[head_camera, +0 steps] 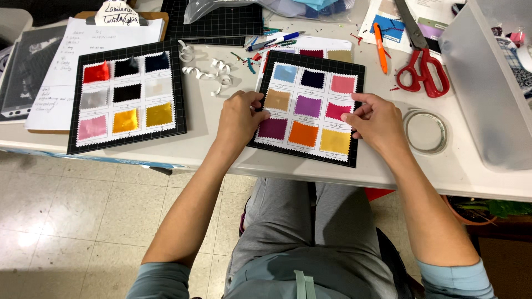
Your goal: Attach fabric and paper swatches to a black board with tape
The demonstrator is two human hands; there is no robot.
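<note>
A black card with a white sheet of several coloured fabric swatches (308,106) lies on the white table (210,138) in front of me. My left hand (239,117) pinches the card's left edge beside the tan and magenta swatches. My right hand (372,120) grips its right edge by the pink swatch, fingertips on the white sheet. A second swatch card (127,94) with red, black, white, pink and yellow squares lies to the left, untouched.
Red-handled scissors (422,65) and an orange pen (380,49) lie at the back right. A clear tape roll (425,132) sits right of my right hand, beside a translucent bin (487,88). White paper curls (213,72), a blue pen (274,41) and a clipboard with notes (83,39) lie behind.
</note>
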